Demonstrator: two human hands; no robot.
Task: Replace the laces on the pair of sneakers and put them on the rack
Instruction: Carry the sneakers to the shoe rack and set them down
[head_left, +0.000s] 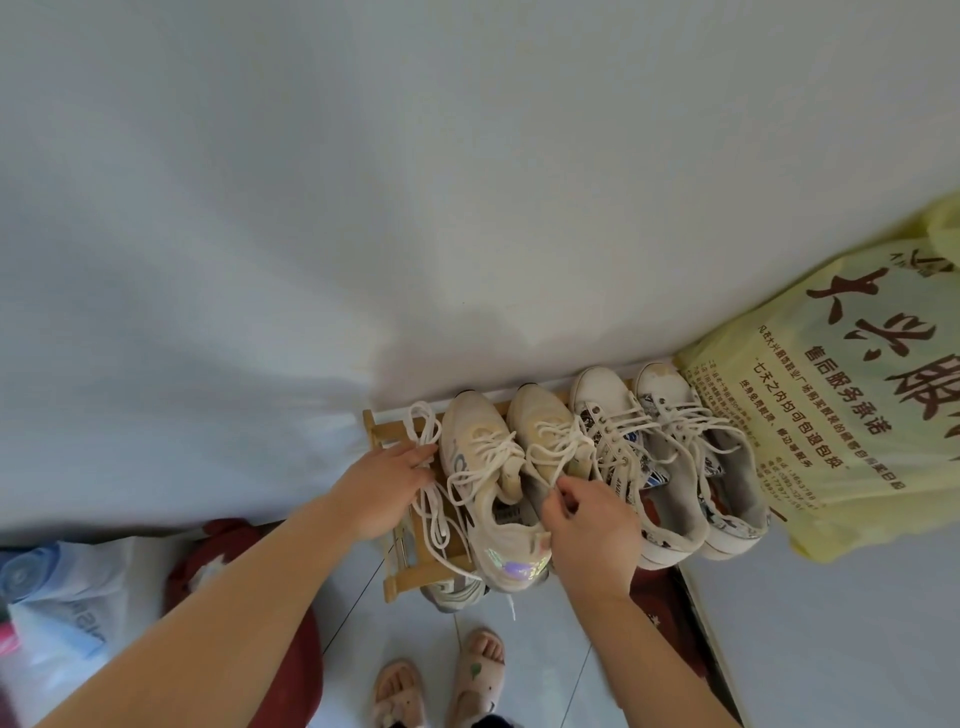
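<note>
Two cream sneakers stand side by side on a wooden rack (376, 434) against the wall: the left sneaker (485, 499) and the right sneaker (545, 436), both laced in white. A bundle of loose white laces (423, 431) lies on the rack's left end. My left hand (382, 486) rests on that bundle with its fingers stretched toward the left sneaker. My right hand (592, 519) pinches a lace end of the right sneaker at its tongue.
A second pair of white patterned sneakers (670, 457) stands on the rack to the right. A yellow printed plastic bag (841, 395) leans at the far right. A red bundle (228, 566) and a plastic bag (67, 587) lie at the left. My slippered feet (441, 680) stand on grey tiles.
</note>
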